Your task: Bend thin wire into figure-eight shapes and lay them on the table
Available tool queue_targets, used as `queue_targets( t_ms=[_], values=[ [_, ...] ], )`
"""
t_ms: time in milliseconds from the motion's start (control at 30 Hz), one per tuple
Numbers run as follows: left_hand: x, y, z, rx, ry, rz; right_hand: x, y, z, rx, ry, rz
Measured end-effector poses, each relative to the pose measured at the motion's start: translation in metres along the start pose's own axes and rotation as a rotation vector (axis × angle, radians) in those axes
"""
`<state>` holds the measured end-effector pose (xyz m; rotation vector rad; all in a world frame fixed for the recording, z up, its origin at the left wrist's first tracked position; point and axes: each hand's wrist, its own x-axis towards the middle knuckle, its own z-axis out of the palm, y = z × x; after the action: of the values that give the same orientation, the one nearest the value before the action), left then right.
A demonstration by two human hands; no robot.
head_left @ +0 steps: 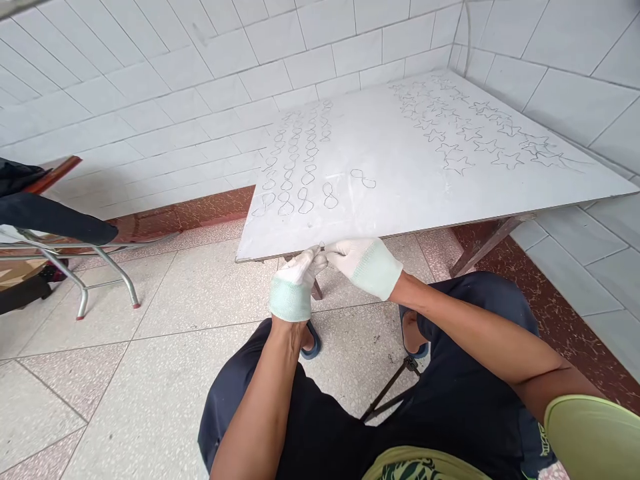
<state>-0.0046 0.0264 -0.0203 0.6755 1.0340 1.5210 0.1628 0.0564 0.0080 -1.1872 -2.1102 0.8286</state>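
Observation:
My left hand (299,275), in a white knit glove with a pale green cuff, is closed in a pinch at the front edge of the white tabletop (400,193). My right hand (353,259), gloved the same way, pinches right beside it, the fingertips nearly touching. Between them shows a tiny bit of thin dark wire (321,245); most of it is hidden by the fingers. Just beyond lie two separate figure-eight wire shapes, one upright (330,195) and one slanted (363,179). Rows of similar figure-eights (287,179) cover the left part of the board.
Star-shaped wire pieces (457,160) lie scattered and overlapping on the tabletop's right. White tiled walls (320,40) close off the back and right. A metal-legged chair (107,273) stands at the left, and a wooden table leg (487,243) below the board.

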Motion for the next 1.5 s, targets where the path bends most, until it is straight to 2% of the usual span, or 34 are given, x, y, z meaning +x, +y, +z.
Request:
queue_targets(
  t_ms=[200,400,500,600,733,800,900,1033,1200,1333,1500],
  values=[
    [0.004,-0.002,-0.001,-0.144,-0.14,-0.059,0.002,0.001,-0.012,0.315,-0.111,0.074],
    [0.002,-0.001,0.0,-0.223,-0.231,-0.144,0.0,0.0,-0.015,0.316,-0.127,0.089],
    [0.001,-0.001,0.001,-0.206,-0.244,-0.169,-0.002,-0.001,-0.017,0.328,-0.143,0.034],
    [0.0,-0.001,0.001,-0.164,-0.201,-0.131,-0.003,-0.002,-0.018,0.216,-0.116,-0.016],
    [-0.003,0.003,0.001,-0.052,-0.023,0.001,-0.006,-0.002,-0.015,-0.156,-0.003,-0.119],
    [-0.005,0.008,0.002,0.026,0.008,0.009,-0.007,0.0,-0.011,-0.332,0.056,-0.218],
    [-0.006,0.014,0.001,0.104,-0.013,0.005,-0.009,0.002,-0.007,-0.462,0.084,-0.33],
    [-0.006,0.018,-0.006,0.217,-0.052,-0.008,-0.011,0.0,-0.004,-0.477,0.047,-0.391],
    [-0.005,0.019,-0.014,0.268,-0.102,-0.076,-0.013,-0.003,-0.008,-0.492,0.01,-0.438],
    [-0.003,0.021,-0.014,0.258,-0.151,-0.052,-0.014,-0.005,-0.011,-0.543,0.015,-0.46],
    [-0.001,0.026,-0.011,0.265,-0.206,-0.04,-0.016,-0.009,-0.013,-0.507,-0.011,-0.446]
  ],
)
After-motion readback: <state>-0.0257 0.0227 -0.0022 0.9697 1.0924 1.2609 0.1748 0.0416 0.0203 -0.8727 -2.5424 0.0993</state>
